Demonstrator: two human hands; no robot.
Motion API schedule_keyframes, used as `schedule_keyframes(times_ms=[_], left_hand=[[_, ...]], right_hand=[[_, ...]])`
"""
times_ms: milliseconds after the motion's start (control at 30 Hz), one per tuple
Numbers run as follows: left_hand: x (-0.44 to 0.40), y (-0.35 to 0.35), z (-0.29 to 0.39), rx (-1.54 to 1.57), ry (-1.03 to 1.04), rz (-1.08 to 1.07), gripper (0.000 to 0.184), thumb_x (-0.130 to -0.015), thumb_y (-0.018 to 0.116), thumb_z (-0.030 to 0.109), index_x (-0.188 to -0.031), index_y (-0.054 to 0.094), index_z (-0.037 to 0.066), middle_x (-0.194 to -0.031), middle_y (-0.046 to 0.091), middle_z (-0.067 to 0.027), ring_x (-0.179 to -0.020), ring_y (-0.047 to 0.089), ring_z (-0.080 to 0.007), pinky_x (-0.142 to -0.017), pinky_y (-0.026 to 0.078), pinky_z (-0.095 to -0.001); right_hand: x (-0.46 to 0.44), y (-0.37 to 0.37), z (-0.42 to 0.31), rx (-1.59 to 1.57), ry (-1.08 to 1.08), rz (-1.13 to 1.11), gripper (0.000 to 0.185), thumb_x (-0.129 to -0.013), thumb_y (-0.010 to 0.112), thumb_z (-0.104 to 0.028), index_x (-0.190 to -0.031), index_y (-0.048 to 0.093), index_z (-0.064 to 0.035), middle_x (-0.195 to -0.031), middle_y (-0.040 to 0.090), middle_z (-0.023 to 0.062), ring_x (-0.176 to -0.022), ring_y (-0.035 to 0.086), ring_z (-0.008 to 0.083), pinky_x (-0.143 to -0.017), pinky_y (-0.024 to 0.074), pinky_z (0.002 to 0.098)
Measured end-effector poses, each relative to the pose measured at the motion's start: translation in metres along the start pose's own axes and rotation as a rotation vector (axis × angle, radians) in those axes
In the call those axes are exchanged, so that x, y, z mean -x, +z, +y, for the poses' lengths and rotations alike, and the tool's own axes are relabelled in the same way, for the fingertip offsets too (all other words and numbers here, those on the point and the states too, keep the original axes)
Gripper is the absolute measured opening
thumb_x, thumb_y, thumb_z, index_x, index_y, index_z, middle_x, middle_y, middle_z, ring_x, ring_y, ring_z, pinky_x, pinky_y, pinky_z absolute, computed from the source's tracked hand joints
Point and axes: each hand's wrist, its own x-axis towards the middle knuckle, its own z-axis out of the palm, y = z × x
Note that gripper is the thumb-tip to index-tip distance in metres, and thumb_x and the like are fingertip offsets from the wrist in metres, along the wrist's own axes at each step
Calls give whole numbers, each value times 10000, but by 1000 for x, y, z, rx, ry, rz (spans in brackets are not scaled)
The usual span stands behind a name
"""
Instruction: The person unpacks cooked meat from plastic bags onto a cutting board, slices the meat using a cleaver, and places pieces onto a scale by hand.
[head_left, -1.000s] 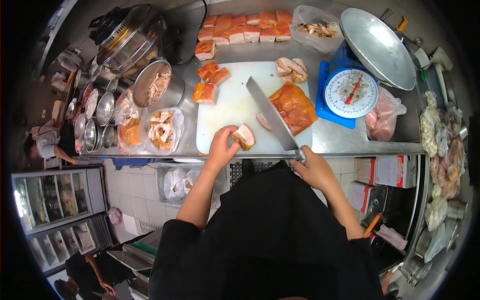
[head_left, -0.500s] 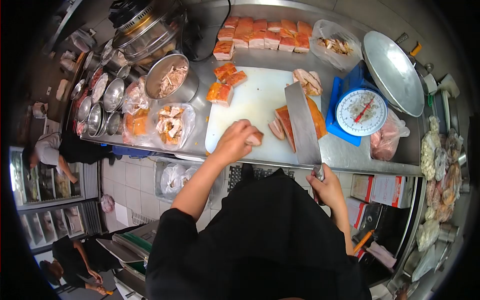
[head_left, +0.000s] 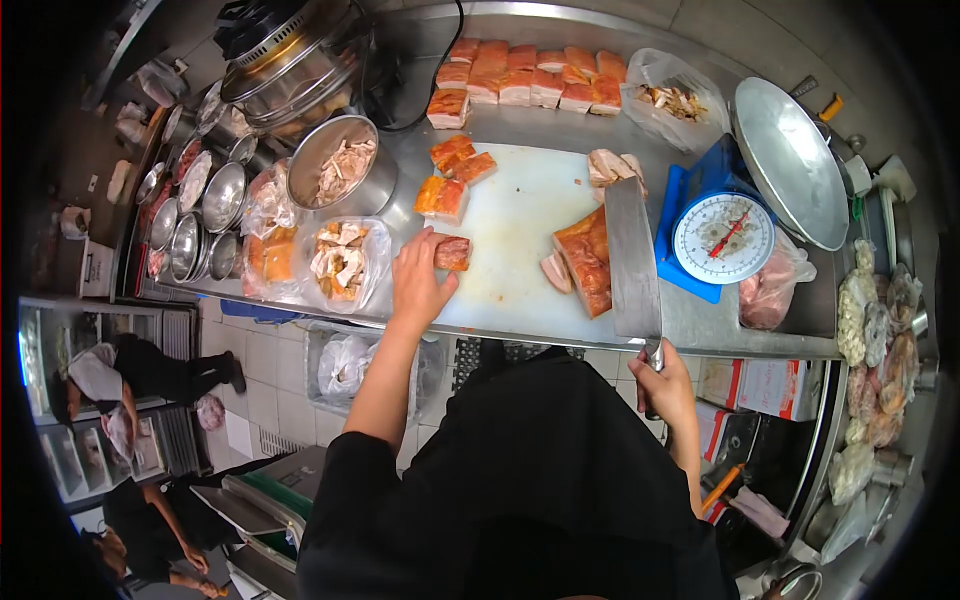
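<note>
My left hand (head_left: 418, 280) is at the left edge of the white cutting board (head_left: 510, 230), its thumb and fingers around a piece of roast pork belly (head_left: 454, 253). My right hand (head_left: 662, 385) grips the handle of a broad cleaver (head_left: 634, 265) at the counter's front edge. The cleaver's blade points away from me and partly covers a larger slab of pork (head_left: 588, 262) with a cut slice (head_left: 556, 271) beside it. Several browned pork chunks (head_left: 441, 199) sit on the board's left side. Pale meat trimmings (head_left: 612, 170) lie at its back right corner.
Pork blocks (head_left: 530, 75) line the counter's back. A blue dial scale (head_left: 722, 238) with a metal pan (head_left: 790, 160) stands right. Left are a steel pot (head_left: 335, 165) of meat strips and a bag of pieces (head_left: 345, 260). Two people (head_left: 105, 385) (head_left: 150, 525) are at far left.
My left hand has carried the pork piece leftward to the board's left edge. The cleaver has shifted right, away from the cut slice. One person at far left has moved.
</note>
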Motion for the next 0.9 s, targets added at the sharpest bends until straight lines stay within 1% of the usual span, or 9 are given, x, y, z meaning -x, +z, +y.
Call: schedule_keyframes(times_ms=[167, 300, 400, 467, 600, 667, 700, 767, 900], left_hand=[[-10, -11, 42, -74, 87, -58, 628, -749, 819, 231, -1311, 569, 103, -1384, 581, -155, -1273, 536, -359, -1020, 416, -497], [-8, 53, 83, 141, 208, -230, 643, -797, 808, 286, -1356, 565, 82, -1349, 607, -190, -1242, 563, -365, -1027, 427, -473], [-12, 87, 108, 210, 116, -314, 561, -840, 788, 347, -1286, 620, 52, -1302, 639, -175, -1204, 588, -372, -1002, 445, -468], [-14, 95, 115, 151, 7, -392, 462, -868, 764, 360, -1197, 668, 50, -1189, 691, -176, -1109, 638, -379, -948, 485, -454], [-17, 94, 88, 188, 98, -542, 413, -898, 752, 349, -1170, 671, 49, -1047, 710, -188, -991, 676, -342, -878, 519, -416], [-24, 95, 77, 395, -144, -395, 303, -951, 688, 285, -1150, 674, 57, -1007, 707, -174, -958, 677, -299, -855, 518, -402], [-36, 90, 78, 398, -131, -397, 303, -951, 688, 285, -1150, 674, 57, -1007, 707, -174, -958, 677, -299, -855, 518, -402], [-73, 80, 86, 615, -329, -356, 262, -988, 633, 240, -1152, 660, 37, -1020, 708, -146, -931, 675, -244, -829, 530, -374], [-146, 134, 83, 850, -372, -328, 237, -1004, 592, 202, -1156, 647, 30, -1022, 706, -117, -933, 669, -209, -827, 528, -344]], right_hand=[[2, -2, -1, -21, -67, 32, 192, -958, 682, -125, -973, 503, -60, -537, 515, 16, -375, 477, 119, -379, 372, 290], [3, -2, 4, -64, -60, 60, 189, -962, 679, -124, -978, 501, -64, -535, 514, 17, -374, 476, 121, -381, 373, 293], [9, -5, 7, -100, -57, 92, 184, -963, 678, -124, -979, 504, -66, -538, 514, 18, -373, 475, 123, -381, 373, 293], [15, -9, 12, -102, -52, 125, 180, -961, 679, -120, -984, 509, -66, -540, 515, 19, -371, 473, 125, -379, 371, 294], [26, -16, 23, -157, -47, 179, 176, -957, 682, -116, -983, 515, -66, -543, 516, 19, -369, 473, 126, -376, 370, 292], [33, -19, 26, -180, -12, 218, 173, -952, 683, -113, -971, 518, -64, -544, 519, 19, -369, 475, 127, -375, 370, 291], [35, -21, 27, -185, -17, 229, 173, -952, 683, -113, -971, 518, -64, -544, 519, 19, -369, 475, 127, -375, 370, 291], [39, -22, 31, -182, -5, 246, 175, -948, 684, -120, -959, 520, -62, -547, 523, 20, -371, 479, 128, -377, 371, 290], [45, -20, 38, -210, -3, 282, 176, -945, 686, -121, -948, 521, -60, -549, 526, 19, -376, 485, 129, -378, 375, 293]])
